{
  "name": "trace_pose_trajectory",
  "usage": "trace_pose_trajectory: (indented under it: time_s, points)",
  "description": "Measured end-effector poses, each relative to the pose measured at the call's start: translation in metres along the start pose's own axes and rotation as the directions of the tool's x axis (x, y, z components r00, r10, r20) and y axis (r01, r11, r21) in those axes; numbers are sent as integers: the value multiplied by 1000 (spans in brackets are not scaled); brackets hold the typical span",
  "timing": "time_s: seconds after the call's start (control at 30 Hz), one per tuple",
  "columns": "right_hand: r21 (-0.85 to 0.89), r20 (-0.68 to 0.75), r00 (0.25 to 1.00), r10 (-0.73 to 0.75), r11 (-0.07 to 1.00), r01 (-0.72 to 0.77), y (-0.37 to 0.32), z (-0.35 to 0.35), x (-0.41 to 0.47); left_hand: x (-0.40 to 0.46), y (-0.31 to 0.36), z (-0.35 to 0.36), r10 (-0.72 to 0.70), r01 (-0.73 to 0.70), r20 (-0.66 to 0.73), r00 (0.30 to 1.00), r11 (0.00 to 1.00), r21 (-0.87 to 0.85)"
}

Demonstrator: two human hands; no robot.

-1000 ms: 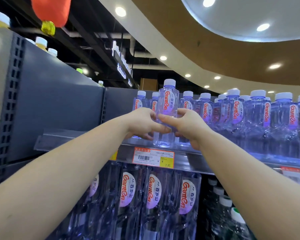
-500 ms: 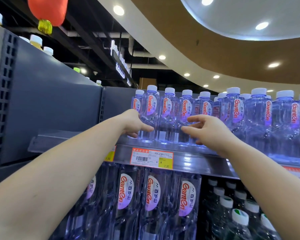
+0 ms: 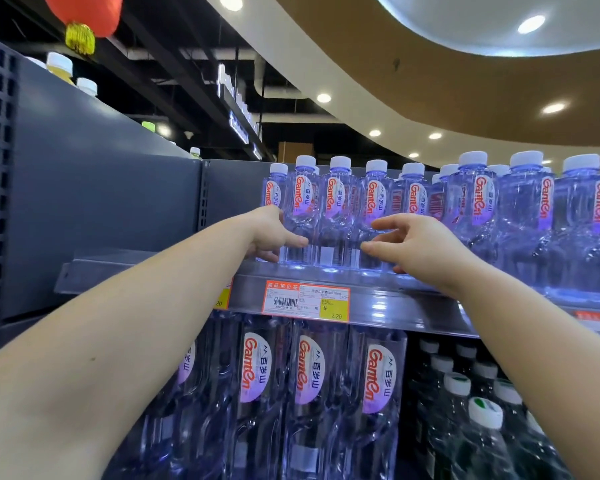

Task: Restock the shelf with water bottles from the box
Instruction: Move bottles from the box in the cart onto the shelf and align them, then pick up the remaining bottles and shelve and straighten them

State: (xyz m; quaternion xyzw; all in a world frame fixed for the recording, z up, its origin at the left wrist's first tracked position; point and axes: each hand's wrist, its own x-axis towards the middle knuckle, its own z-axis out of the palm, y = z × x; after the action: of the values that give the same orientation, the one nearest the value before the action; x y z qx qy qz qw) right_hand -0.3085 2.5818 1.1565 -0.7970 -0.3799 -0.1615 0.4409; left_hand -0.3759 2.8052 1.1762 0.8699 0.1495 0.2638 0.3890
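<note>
The left hand (image 3: 274, 235) rests against the leftmost bottles of the row, thumb lying across the lower body of one and the other fingers tucked out of sight behind it, so I cannot tell whether it grips or merely steadies. The right hand (image 3: 413, 245) hangs just in front of the row with fingers loosely spread and straight, holding nothing, its fingertips (image 3: 368, 247) near the base of a bottle but seemingly a touch clear of it.

A second ago both hands were wrapped around a single water bottle held out in front of the shelf; that bottle now stands in the front row (image 3: 340, 216) among its neighbours, labels facing out, and the right hand has let go and drawn slightly back. I judge this one placement finished, with the hands only squaring up the row.

The front row sits upright on the upper shelf (image 3: 378, 306), directly above the orange and yellow price tag (image 3: 307, 301). More of the same bottles continue to the right (image 3: 534, 220), and larger bottles (image 3: 312, 393) fill the shelf below. To the left of the row the shelf runs on bare against the grey back panel (image 3: 101, 202), so there is room for more. The box is not in view.
</note>
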Motion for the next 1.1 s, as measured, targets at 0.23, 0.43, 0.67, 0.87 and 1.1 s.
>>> trace_pose_trajectory:
  time_s: [0.23, 0.43, 0.67, 0.87, 1.1]
  points:
    - [-92, 6, 1000, -12, 996, 12, 1, 2, 0, -15, 4, -7, 47, -33, -89, 995, 989, 147]
    - [55, -294, 920, -258, 957, 286, -24, 16, -26, -86, -8, -19, 379, -192, -506, 775, 904, 382]
    - [399, -19, 859, -512, 784, 476, -74, 117, -105, -242, -84, -28, 401, 62, -619, 675, 805, 590]
    - [526, 425, 670, -608, 769, 363, -120, 243, -243, -460, -163, -48, -119, 689, -761, 638, 530, 495]
    - [648, 649, 314, -693, 720, 249, -220, 314, -432, -688, -187, -76, -339, 954, -897, 283, 199, 226]
